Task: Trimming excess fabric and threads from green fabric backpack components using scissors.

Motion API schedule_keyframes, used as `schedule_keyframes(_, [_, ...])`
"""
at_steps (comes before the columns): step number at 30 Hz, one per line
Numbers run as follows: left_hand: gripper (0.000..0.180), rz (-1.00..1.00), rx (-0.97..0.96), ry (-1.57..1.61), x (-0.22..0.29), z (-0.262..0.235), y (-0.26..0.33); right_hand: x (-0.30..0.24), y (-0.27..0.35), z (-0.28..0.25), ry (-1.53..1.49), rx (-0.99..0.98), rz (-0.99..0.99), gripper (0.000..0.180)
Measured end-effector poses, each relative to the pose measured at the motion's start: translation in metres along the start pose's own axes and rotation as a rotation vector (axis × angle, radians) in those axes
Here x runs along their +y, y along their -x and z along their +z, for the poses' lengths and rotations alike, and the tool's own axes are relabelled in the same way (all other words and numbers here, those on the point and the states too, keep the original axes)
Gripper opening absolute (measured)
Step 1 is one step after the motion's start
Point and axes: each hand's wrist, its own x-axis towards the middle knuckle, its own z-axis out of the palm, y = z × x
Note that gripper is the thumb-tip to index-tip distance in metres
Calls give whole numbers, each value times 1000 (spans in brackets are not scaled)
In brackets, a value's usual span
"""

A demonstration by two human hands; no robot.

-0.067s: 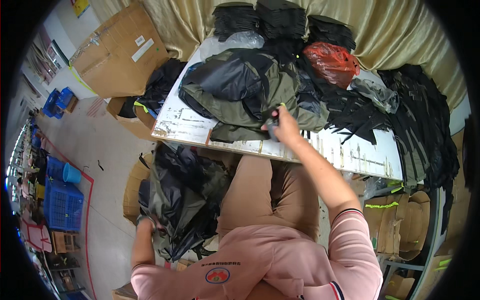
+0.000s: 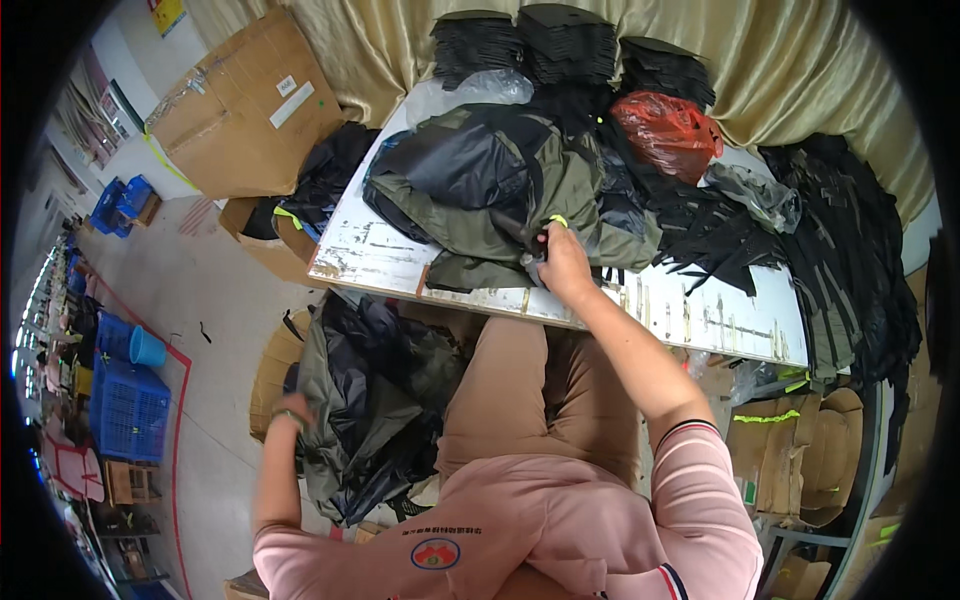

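Note:
A crumpled olive-and-black bundle of thin fabric (image 2: 470, 185) lies on the white worn table (image 2: 370, 265). At its front edge my right hand (image 2: 566, 264) is closed, with fingers curled around something small and dark. A lime-yellow bit shows above the thumb, and I cannot make out what the held thing is. A second heap of olive and black fabric (image 2: 365, 400) hangs beside my left leg, below the table edge. My left hand (image 2: 293, 408) is at the left side of that heap, smeared by motion, so its grip does not show.
Behind the fabric stand stacks of black pieces (image 2: 567, 45) and a red plastic bag (image 2: 668, 135). Black straps (image 2: 715, 225) spread over the table's right side. Cardboard boxes (image 2: 245, 105) stand at the left, another open box (image 2: 795, 455) at the right. Blue crates (image 2: 130, 405) sit farther left.
My left hand has moved up a little along the lower fabric heap. My right hand has turned slightly at the fabric's edge, and the dark thing in it shows less now.

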Motion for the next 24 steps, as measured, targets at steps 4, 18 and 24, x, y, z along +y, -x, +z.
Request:
schedule_keyframes(4, [35,427,698,542,109,-173,1,3,-4,-5,13,-17,152,30])
schedule_keyframes(18, [28,1150,816,441,313,-314,2,-41,54,-346,-601,292,-296,26])
schedule_keyframes(24, [94,1909,-233,519,376,-230,148,8,171,-493,-193,534,-289,32])
